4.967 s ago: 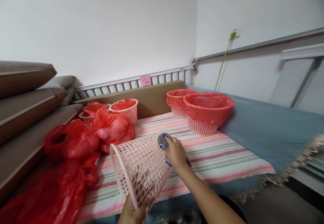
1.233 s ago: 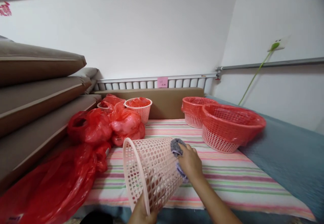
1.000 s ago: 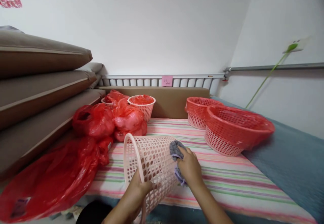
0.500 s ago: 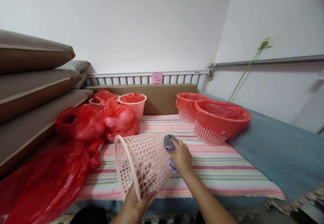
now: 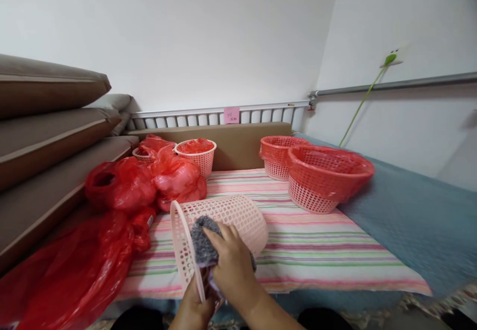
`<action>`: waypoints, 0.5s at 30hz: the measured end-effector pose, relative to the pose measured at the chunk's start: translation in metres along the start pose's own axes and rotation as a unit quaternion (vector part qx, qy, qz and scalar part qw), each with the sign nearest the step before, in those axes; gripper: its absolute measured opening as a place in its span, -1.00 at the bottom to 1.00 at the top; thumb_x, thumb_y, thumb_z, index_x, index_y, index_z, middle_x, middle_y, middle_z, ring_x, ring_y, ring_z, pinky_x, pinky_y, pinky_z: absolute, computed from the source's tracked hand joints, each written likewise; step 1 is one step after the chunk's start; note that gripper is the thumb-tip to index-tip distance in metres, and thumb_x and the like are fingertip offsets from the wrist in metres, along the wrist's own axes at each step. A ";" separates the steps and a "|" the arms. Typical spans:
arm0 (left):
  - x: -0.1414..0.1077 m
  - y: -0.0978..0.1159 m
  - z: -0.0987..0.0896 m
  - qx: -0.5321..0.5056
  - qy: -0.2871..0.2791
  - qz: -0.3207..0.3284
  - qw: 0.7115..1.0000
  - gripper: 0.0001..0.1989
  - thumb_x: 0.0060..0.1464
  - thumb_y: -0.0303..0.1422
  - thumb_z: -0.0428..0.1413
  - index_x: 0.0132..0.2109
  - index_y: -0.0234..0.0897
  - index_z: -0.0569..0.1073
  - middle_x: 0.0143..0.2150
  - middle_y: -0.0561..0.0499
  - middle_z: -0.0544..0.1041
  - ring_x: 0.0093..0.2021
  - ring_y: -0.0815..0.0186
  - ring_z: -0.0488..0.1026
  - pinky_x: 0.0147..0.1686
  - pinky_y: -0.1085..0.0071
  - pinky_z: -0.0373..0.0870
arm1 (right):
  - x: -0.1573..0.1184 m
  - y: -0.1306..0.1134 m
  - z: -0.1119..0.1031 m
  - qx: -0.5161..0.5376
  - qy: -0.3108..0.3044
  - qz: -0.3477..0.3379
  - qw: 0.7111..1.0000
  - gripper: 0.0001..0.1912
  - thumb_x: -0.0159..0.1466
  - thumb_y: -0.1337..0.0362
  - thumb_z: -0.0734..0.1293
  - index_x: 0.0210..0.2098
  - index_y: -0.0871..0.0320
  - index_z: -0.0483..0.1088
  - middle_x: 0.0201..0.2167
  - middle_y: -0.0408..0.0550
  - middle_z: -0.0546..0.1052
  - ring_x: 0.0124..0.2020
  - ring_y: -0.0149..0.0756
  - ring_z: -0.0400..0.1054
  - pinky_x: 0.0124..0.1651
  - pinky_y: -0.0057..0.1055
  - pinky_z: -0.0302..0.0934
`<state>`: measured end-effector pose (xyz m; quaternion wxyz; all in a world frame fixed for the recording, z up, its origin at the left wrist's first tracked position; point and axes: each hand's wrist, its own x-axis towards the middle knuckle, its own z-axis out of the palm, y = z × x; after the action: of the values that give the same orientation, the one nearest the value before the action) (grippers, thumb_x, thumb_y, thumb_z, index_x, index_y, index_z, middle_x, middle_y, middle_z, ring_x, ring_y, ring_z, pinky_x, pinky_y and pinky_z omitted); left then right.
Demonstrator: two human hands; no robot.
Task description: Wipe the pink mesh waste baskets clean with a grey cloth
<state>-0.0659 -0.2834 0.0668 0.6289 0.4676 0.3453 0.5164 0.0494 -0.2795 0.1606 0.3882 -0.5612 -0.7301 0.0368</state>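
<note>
A pink perforated plastic basket (image 5: 242,215) lies on its side at the front of the striped cloth, its open rim to the left. My left hand (image 5: 196,306) grips that rim from below, partly inside the basket. In my right hand (image 5: 235,265) is a grey cleaning cloth (image 5: 204,243) with a purple underside, pressed against the basket's outer wall close to the rim. Part of the cloth is hidden under my fingers.
Red plastic bags (image 5: 126,186) heap up at the left beside stacked cushions (image 5: 55,151). A white-rimmed basket (image 5: 203,160) with red plastic stands behind. Two red-lined baskets (image 5: 316,196) stand at the right on the striped cloth (image 5: 320,258). A radiator (image 5: 164,117) runs along the wall.
My right hand has moved the cleaning cloth leftward along the basket, from its base end to near the rim. The basket has turned slightly; my left hand still holds the rim.
</note>
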 end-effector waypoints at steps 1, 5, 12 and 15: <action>-0.001 -0.001 0.001 -0.014 -0.004 -0.002 1.000 -0.36 -0.20 -0.20 0.32 0.08 -0.22 0.40 0.11 -0.22 0.45 0.15 -0.13 0.31 0.12 0.04 0.25 | 0.004 0.017 -0.002 -0.032 0.005 0.017 0.999 -0.32 0.00 0.56 0.18 0.08 0.01 0.35 0.03 -0.05 0.39 0.01 -0.18 0.19 0.07 -0.32 0.10; -0.004 0.000 0.009 -0.054 -0.055 -0.009 0.997 -0.24 -0.11 -0.12 0.26 0.23 -0.14 0.21 0.25 -0.25 0.28 0.18 -0.04 0.30 0.16 0.10 0.22 | 0.018 0.095 -0.013 -0.168 0.043 0.170 0.970 -0.43 0.07 0.50 0.19 0.08 0.16 0.35 -0.03 0.09 0.41 -0.03 -0.09 0.22 0.00 -0.28 0.14; 0.007 0.037 0.016 -0.056 -0.024 -0.032 0.998 -0.12 -0.22 -0.36 0.32 0.25 -0.21 0.14 0.26 -0.25 0.27 0.22 -0.05 0.25 0.20 0.11 0.15 | 0.014 0.128 -0.017 -0.196 0.051 0.178 0.963 -0.44 0.08 0.47 0.22 0.09 0.15 0.34 -0.07 0.05 0.42 -0.06 -0.11 0.24 -0.01 -0.31 0.14; 0.011 0.054 0.024 -0.081 -0.018 -0.052 0.995 -0.11 -0.25 -0.55 0.19 0.28 -0.19 0.10 0.27 -0.17 0.27 0.23 0.00 0.23 0.19 0.12 0.17 | 0.018 0.118 -0.017 -0.141 0.052 0.216 0.965 -0.47 0.10 0.45 0.20 0.08 0.16 0.34 -0.06 0.05 0.42 -0.02 -0.12 0.24 0.02 -0.31 0.14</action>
<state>-0.0585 -0.2765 0.1264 0.6968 0.4059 0.3148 0.5006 0.1519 -0.2274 0.1242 0.3254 -0.7560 -0.5678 -0.0128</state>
